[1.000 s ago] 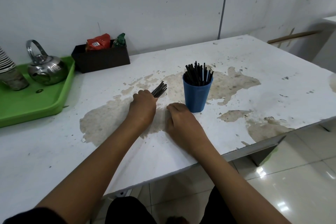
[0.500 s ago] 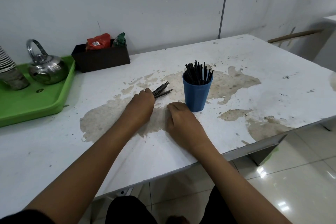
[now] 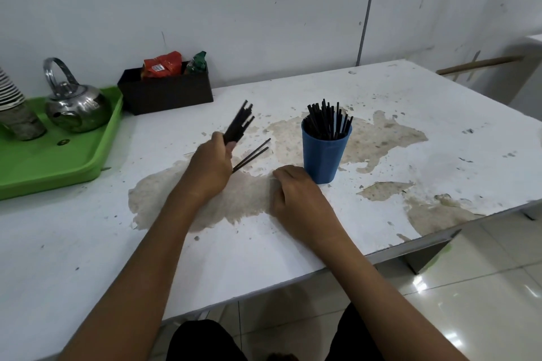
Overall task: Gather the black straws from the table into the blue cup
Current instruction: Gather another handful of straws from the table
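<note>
Two loose straws (image 3: 251, 155) dropped from the bunch, now flat on the table (image 3: 410, 97). Left hand (image 3: 212, 163) up off the surface, clamped on a raised straw bundle (image 3: 239, 123). Right hand (image 3: 296, 196) resting palm-down, empty, near the blue cup (image 3: 325, 155), already well stocked. Second pickup probably needed.

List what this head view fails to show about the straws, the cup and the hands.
- Count of the held straws: motion-blurred.
- Near ends of the two loose straws: hidden behind the left hand.
- Lower parts of the straws in the blue cup: hidden by its wall.
- Right hand: fingers curl under; anything beneath is hidden.
- Paper cup stack: cut off at left edge.
</note>
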Available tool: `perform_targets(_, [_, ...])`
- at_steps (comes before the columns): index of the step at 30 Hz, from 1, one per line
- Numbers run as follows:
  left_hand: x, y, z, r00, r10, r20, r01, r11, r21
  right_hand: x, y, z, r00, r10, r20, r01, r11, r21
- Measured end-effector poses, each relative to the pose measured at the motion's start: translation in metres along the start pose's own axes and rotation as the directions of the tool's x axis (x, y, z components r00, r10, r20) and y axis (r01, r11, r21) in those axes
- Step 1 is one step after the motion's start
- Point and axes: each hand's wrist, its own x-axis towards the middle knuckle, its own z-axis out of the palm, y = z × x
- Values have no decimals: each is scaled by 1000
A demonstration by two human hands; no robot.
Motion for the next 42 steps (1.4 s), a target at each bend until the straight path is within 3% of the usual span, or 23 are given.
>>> perform_targets(3, [1, -9, -4, 992, -9, -127, -27, 959, -283, 1, 0, 0, 1000, 5, 11, -5, 1000, 4])
perform_targets(6, [0, -11, -3, 975, -54, -215, -89, 792, -604, 1, 1, 1, 1000, 10, 27, -10, 1000, -1])
perform_targets(9, [-2, -10, -2, 973, -82, -217, -104, 680, -726, 2, 1, 1, 999, 23, 42, -23, 1000, -4])
perform_targets(12, [-6, -13, 1, 976, -108, -190, -72, 660, -748, 3, 0, -3, 996, 34, 80, -40, 997, 72])
perform_targets(17, [-19, -17, 9, 981, -161, -107, 27, 663, -749, 28, -25, -9, 984, 131, 119, -168, 904, 392])
perform_targets(21, [-25, -16, 7, 986, -133, -99, 23, 701, -713, 71, -62, -13, 995, 62, 73, -91, 851, 517])
perform_targets(26, [-27, -16, 6, 987, -113, -116, -4, 700, -715, 105, -85, -16, 993, -73, 97, 22, 895, 446])
perform_targets(34, [-24, -23, 12, 982, -128, -141, 18, 799, -601, 106, -75, -6, 965, -138, 223, 76, 961, 266])
perform_targets(39, [-24, -25, 13, 984, -105, -142, -1, 802, -597, 105, -83, -8, 972, -103, 210, 8, 913, 408])
perform_targets(42, [-25, -24, 13, 982, -108, -154, -1, 818, -575, 105, -93, -13, 974, -166, 155, 89, 908, 409])
